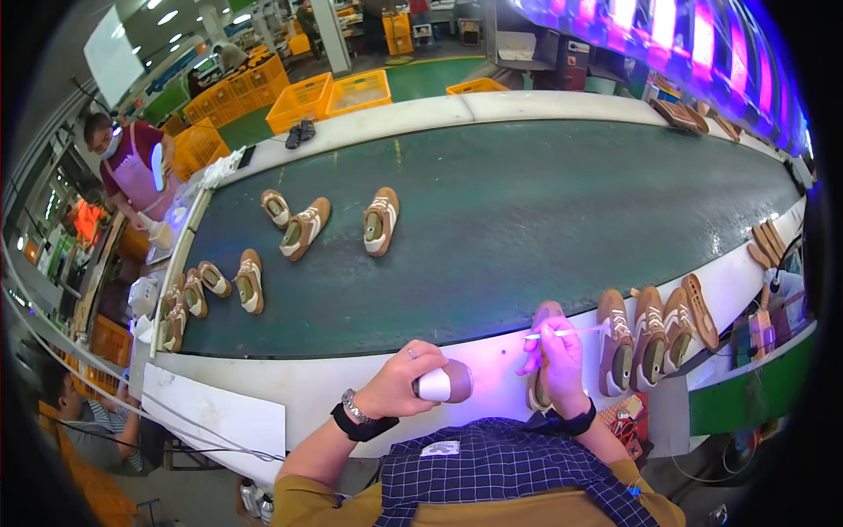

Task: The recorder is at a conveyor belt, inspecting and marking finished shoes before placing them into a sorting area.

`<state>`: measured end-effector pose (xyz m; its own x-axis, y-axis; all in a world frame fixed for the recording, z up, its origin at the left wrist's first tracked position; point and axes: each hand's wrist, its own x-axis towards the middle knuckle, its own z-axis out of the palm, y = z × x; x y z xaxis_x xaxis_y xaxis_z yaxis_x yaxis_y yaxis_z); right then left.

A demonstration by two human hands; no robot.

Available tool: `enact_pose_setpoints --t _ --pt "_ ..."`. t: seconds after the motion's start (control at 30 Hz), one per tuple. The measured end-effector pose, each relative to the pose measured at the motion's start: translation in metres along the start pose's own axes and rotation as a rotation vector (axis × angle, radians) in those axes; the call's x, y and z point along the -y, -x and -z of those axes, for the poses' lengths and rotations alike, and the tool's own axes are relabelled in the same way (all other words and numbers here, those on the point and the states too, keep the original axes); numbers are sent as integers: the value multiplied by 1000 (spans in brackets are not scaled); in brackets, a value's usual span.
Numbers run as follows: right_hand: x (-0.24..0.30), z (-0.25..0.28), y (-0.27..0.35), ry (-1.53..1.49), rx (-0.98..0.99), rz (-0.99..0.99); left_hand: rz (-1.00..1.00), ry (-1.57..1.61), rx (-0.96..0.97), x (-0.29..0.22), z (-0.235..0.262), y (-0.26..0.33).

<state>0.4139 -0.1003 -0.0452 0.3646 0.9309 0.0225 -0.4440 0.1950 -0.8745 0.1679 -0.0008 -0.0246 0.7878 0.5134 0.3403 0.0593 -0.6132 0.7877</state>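
Note:
My left hand [392,384] is closed around a brown and white shoe [446,384], its rounded end turned to the right. Pinched in the fingers of my right hand [560,362] is a thin, light-coloured pen-like stick [569,332]; whether it is a pen or a fine brush is unclear. Its tip points right, toward a standing row of shoes. Behind and under that hand lies another brown shoe [549,311], mostly covered by the hand. To the right, brown lace-up sneakers [616,338] stand side by side on the white ledge, beside a loose brown sole [698,307].
A green conveyor belt [492,237] stretches ahead, with several sneakers [381,221] on its left part. White ledges [334,378] border it. Purple-lit lamps [702,44] hang upper right. A co-worker [136,162] in an apron stands far left; another person [92,422] sits lower left. Yellow crates [299,101] stand behind.

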Motion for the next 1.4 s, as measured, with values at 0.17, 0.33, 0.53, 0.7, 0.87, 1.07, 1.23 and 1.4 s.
enact_pose_setpoints --t 0.17,0.33,0.53,0.7,0.87,1.07,1.23,1.4 --pt "-23 24 11 406 -5 -144 -88 -338 337 21 9 16" --pt "-57 27 27 453 -34 -226 -108 -402 454 28 28 33" --pt "-57 28 18 464 -22 -193 -55 -501 552 55 65 48" --pt "-58 23 15 594 -128 3 315 -838 390 119 151 52" --pt "-44 30 23 1078 -160 412 456 -1290 -259 217 184 141" --pt "-64 82 78 1364 -300 164 602 -814 -96 194 58 117" --pt "-69 78 77 1195 -252 -140 628 -772 -95 207 -15 148" --pt "-87 72 -5 338 -197 -76 727 -699 -40 158 -32 149"
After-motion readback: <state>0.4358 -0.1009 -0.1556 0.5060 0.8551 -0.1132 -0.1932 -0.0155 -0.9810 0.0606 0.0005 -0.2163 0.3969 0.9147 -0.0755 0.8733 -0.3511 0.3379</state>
